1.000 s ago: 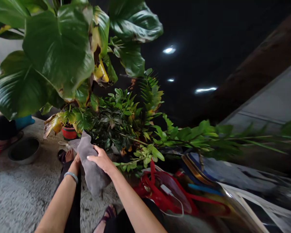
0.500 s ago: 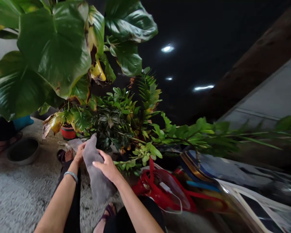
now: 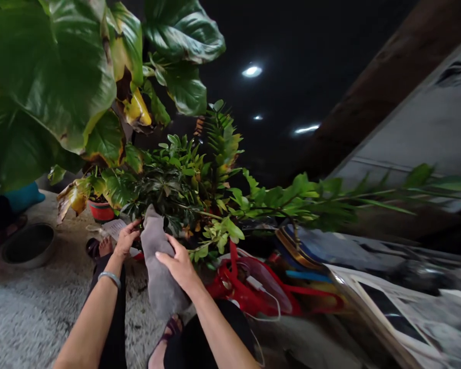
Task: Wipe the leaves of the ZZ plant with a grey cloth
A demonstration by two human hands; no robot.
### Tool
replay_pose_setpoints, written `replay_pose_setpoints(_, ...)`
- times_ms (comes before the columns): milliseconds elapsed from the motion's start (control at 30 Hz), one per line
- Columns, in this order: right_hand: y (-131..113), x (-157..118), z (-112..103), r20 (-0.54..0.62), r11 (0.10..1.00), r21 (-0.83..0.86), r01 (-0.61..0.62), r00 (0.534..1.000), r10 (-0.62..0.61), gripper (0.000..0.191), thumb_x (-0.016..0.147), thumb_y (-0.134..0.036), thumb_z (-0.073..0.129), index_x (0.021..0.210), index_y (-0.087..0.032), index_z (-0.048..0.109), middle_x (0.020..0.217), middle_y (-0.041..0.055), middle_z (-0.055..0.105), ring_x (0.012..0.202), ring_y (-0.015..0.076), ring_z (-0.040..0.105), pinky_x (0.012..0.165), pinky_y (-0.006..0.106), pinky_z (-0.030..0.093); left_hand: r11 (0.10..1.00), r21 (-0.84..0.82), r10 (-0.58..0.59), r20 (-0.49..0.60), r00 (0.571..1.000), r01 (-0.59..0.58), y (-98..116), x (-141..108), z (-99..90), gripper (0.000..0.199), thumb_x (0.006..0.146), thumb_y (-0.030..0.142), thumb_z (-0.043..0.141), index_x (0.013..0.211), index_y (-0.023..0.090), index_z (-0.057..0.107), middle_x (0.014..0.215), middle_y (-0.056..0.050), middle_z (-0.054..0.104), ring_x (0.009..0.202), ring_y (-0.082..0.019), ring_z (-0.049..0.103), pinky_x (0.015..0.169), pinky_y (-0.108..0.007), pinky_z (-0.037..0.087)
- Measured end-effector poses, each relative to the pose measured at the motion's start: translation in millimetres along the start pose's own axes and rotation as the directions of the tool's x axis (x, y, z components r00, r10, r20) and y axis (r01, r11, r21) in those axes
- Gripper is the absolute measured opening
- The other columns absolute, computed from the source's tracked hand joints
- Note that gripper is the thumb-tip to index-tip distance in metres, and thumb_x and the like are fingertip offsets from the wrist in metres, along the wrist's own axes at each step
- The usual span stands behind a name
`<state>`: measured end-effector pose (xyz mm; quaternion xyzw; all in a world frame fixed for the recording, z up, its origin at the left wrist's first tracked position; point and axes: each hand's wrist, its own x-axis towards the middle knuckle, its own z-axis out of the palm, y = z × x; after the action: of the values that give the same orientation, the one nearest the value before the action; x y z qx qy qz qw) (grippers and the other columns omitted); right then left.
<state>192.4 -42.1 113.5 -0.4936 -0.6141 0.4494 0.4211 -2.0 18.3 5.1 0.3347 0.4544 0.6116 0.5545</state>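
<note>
My right hand (image 3: 180, 264) grips a soft grey cloth item (image 3: 159, 271), narrow at the top and wider below, that hangs in front of my knees. Its thumb lies across the near face while the other fingers go behind. Just left of the cloth is my left hand (image 3: 126, 240), a bracelet on its wrist, fingers partly stretched and apart, with a small gap to the cloth. Dark green leaves (image 3: 163, 189) hang close above both hands. Behind the left hand lies a printed paper (image 3: 114, 228).
A red plant pot (image 3: 102, 211) and a round basin (image 3: 28, 246) stand to the left on the rough floor. Large leaves (image 3: 61, 66) overhang the upper left. Right of my knee sits a red bag (image 3: 234, 279) with a white cable, beside piled flat items (image 3: 392, 307). Another person's foot (image 3: 15, 225) shows at far left.
My left hand has come off the grey cloth item and now sits left of it. The cloth has shifted slightly right with my right hand. The view has turned a little to the right.
</note>
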Motion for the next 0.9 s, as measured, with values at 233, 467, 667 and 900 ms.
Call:
replay_pose_setpoints(233,-52.7,12.7,-47.2,-0.357,0.954,-0.119,0.274,0.885,-0.298,0.072,0.075,-0.039,0.079,0.143,-0.020,0.062,0.138,0.0122,0.071,0.126,0.0330,0.066,0.112,0.048,0.050,1.000,-0.022,0.001,-0.037,0.999,-0.001,1.3,0.5,6.2,0.052,0.056,0.032,0.085,0.105,0.016,0.079,0.092,-0.005,0.075,0.080,-0.019,0.066,0.068,-0.029,0.054)
replay_pose_setpoints(467,20.0,21.6,-29.9,-0.352,0.971,0.202,-0.128,0.915,0.194,0.046,0.072,-0.047,0.073,0.108,-0.019,0.074,0.107,0.0133,0.081,0.106,0.0378,0.074,0.094,0.048,0.059,0.999,0.010,-0.034,0.043,0.999,0.033,3.7,-4.3,7.6,0.044,0.058,0.036,0.085,0.096,0.016,0.078,0.087,-0.004,0.075,0.069,-0.017,0.065,0.064,-0.029,0.055)
replay_pose_setpoints(667,1.6,-6.9,-26.0,-0.334,0.970,0.237,-0.061,0.932,0.140,0.057,0.071,-0.045,0.076,0.122,-0.019,0.068,0.115,0.0129,0.080,0.108,0.0373,0.074,0.098,0.050,0.058,0.993,0.026,-0.114,0.064,0.991,0.113,0.3,-0.4,3.9,0.051,0.056,0.037,0.090,0.101,0.014,0.077,0.073,-0.004,0.073,0.063,-0.019,0.067,0.065,-0.031,0.055)
replay_pose_setpoints(900,-41.4,56.8,-43.6,-0.415,0.987,0.021,0.157,0.900,-0.134,0.069,0.070,-0.040,0.075,0.135,-0.021,0.065,0.128,0.0115,0.076,0.118,0.0322,0.069,0.107,0.048,0.051,0.995,-0.018,-0.098,0.043,0.994,0.099,0.5,-2.9,7.3,0.051,0.055,0.036,0.090,0.099,0.014,0.077,0.068,0.000,0.070,0.059,-0.016,0.064,0.067,-0.033,0.055)
